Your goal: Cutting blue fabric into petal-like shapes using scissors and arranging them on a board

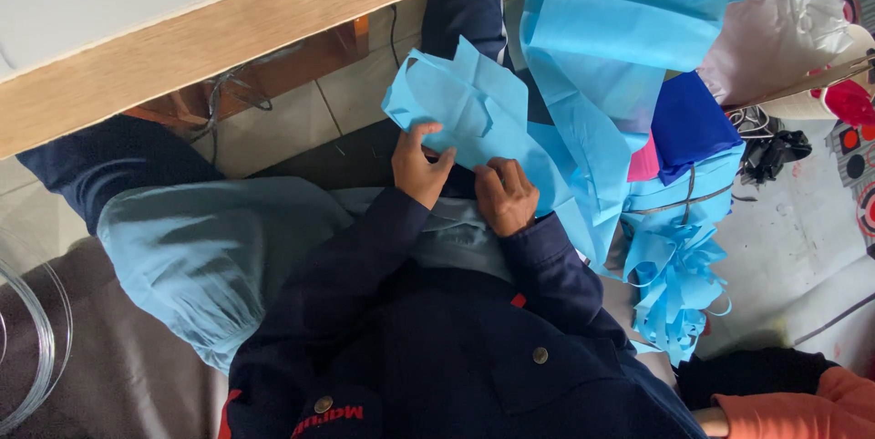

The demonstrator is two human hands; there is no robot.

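Observation:
In my lap I hold a crumpled piece of light blue non-woven fabric (pixel 465 106). My left hand (pixel 419 168) pinches its lower edge, thumb on top. Just beside it, my right hand (pixel 506 195) grips the same fabric with curled fingers. Both arms are in dark navy sleeves (pixel 365 257), and my knees below are covered in pale blue cloth (pixel 210 247). A long strip of the same light blue fabric (pixel 592 129) runs from the piece up and to the right.
A wooden table edge (pixel 228 33) crosses the top left. At right lie a large folded light blue sheet (pixel 638 10), dark blue cloth (pixel 688 124), a string-tied bundle of blue pieces (pixel 679 220) and a white plastic bag (pixel 788 20). Another person's orange sleeve (pixel 802 407) is at bottom right.

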